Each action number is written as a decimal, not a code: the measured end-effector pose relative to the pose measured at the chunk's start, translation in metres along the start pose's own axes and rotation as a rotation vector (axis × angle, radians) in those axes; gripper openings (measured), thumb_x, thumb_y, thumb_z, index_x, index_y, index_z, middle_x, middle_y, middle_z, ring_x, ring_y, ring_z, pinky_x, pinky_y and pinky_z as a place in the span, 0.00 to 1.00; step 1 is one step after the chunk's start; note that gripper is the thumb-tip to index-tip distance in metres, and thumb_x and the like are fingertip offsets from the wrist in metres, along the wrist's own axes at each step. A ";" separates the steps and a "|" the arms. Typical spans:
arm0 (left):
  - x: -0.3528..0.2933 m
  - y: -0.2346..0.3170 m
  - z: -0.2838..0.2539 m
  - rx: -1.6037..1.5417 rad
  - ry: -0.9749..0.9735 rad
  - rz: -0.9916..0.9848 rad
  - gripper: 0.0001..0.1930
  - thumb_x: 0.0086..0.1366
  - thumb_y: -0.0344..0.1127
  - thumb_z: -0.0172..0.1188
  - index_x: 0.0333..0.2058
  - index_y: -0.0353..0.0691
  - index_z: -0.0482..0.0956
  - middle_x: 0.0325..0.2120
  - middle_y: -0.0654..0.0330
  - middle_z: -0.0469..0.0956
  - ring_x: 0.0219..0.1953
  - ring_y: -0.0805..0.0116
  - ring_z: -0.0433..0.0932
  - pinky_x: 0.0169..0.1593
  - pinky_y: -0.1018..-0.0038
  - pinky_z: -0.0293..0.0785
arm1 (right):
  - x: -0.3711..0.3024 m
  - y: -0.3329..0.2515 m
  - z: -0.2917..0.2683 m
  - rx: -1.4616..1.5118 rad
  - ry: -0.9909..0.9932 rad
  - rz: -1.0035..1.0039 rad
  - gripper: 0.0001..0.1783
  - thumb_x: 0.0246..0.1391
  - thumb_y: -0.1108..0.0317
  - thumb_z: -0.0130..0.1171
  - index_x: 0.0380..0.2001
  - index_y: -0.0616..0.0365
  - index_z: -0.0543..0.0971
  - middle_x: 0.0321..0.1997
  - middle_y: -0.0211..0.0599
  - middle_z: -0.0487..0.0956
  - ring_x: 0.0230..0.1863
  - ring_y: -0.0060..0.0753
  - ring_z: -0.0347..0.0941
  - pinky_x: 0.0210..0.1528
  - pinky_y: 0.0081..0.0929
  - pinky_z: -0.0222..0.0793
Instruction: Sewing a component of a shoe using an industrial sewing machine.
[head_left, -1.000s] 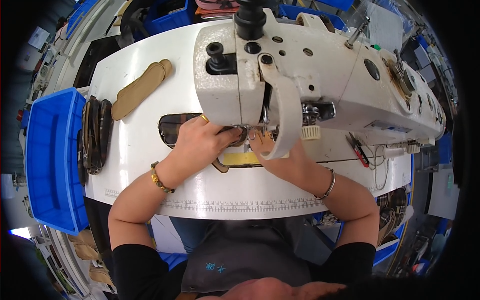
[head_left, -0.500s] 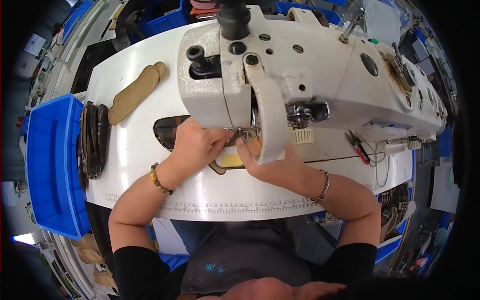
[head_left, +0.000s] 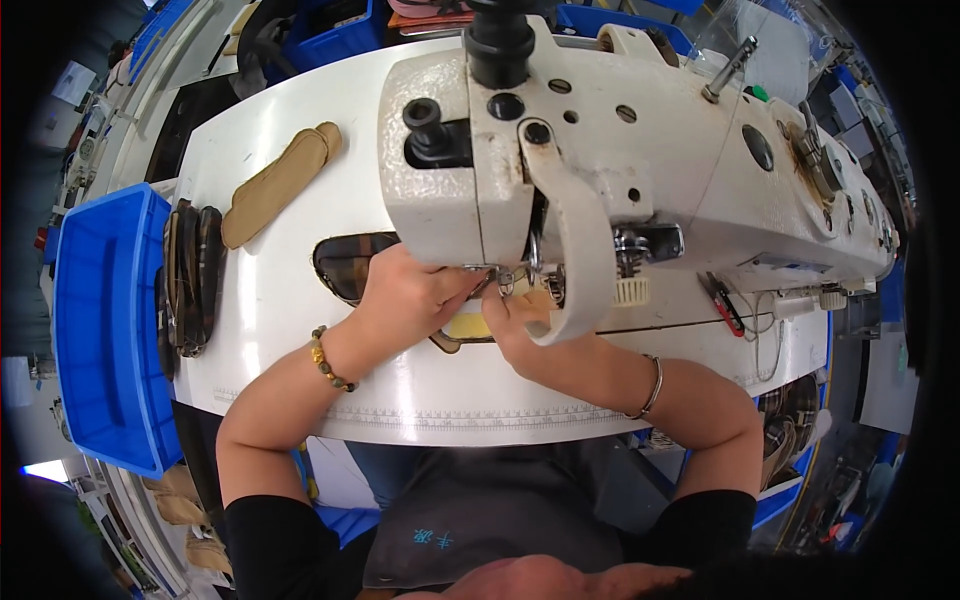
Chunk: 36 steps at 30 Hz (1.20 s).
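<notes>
A white sewing machine stands over the work, its presser foot and needle close to my fingertips. Under it lies a dark plaid fabric piece with a rounded, pale-edged end; a tan edge pokes out below my hands. My left hand is closed, its fingers pinching the fabric just left of the presser foot. On the other side, my right hand has its thumb at the presser foot and bent fingers around the fabric. The curved white arm of the machine partly covers those fingers.
Tan sole-shaped pieces lie at the table's far left. A stack of plaid pieces stands beside a blue bin at the left edge. Red-handled thread snips rest on the right. A printed ruler runs along the front edge.
The machine appears shifted slightly right and down in the picture, as does most of the scene. My hands stay at the presser foot, with the fabric under them.
</notes>
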<state>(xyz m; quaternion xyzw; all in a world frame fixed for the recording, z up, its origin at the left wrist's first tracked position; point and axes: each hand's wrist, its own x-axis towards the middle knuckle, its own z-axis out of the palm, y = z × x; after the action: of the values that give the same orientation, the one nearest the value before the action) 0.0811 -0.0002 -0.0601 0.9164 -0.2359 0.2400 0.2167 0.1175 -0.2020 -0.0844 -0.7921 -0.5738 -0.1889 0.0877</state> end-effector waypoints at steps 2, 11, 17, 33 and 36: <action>-0.003 0.002 -0.001 0.011 -0.032 -0.032 0.10 0.44 0.28 0.70 0.30 0.43 0.88 0.30 0.61 0.83 0.31 0.59 0.81 0.33 0.68 0.78 | -0.005 -0.002 0.000 -0.045 0.053 -0.024 0.16 0.39 0.71 0.61 0.36 0.65 0.78 0.25 0.35 0.79 0.22 0.28 0.77 0.17 0.27 0.65; -0.011 0.007 -0.008 0.102 -0.260 -0.048 0.16 0.50 0.34 0.68 0.41 0.45 0.86 0.40 0.65 0.78 0.44 0.62 0.76 0.43 0.68 0.72 | -0.011 -0.005 -0.006 0.057 -0.111 0.026 0.22 0.38 0.70 0.62 0.40 0.71 0.78 0.22 0.40 0.80 0.19 0.34 0.76 0.16 0.31 0.64; -0.015 0.006 -0.001 0.037 -0.249 -0.116 0.17 0.51 0.34 0.68 0.43 0.46 0.86 0.41 0.67 0.78 0.44 0.63 0.76 0.44 0.68 0.71 | -0.012 -0.003 -0.008 -0.031 -0.142 -0.023 0.23 0.39 0.70 0.61 0.42 0.70 0.78 0.26 0.41 0.81 0.20 0.34 0.77 0.17 0.31 0.66; -0.008 0.020 -0.006 0.161 -0.246 -0.099 0.17 0.51 0.33 0.67 0.42 0.45 0.85 0.40 0.67 0.77 0.46 0.63 0.75 0.43 0.68 0.72 | -0.008 -0.004 -0.008 -0.040 -0.031 0.036 0.23 0.36 0.70 0.61 0.40 0.68 0.81 0.23 0.40 0.80 0.19 0.32 0.76 0.17 0.30 0.67; -0.005 0.020 -0.006 0.154 -0.249 -0.109 0.17 0.51 0.32 0.66 0.42 0.44 0.85 0.40 0.66 0.77 0.45 0.62 0.75 0.44 0.67 0.73 | -0.009 -0.003 -0.006 -0.049 -0.031 0.068 0.23 0.36 0.70 0.61 0.40 0.69 0.81 0.21 0.39 0.79 0.19 0.33 0.76 0.18 0.31 0.67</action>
<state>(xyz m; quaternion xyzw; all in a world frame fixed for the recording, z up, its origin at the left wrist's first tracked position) 0.0649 -0.0114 -0.0523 0.9644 -0.1915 0.1299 0.1276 0.1108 -0.2111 -0.0822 -0.8158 -0.5432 -0.1873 0.0656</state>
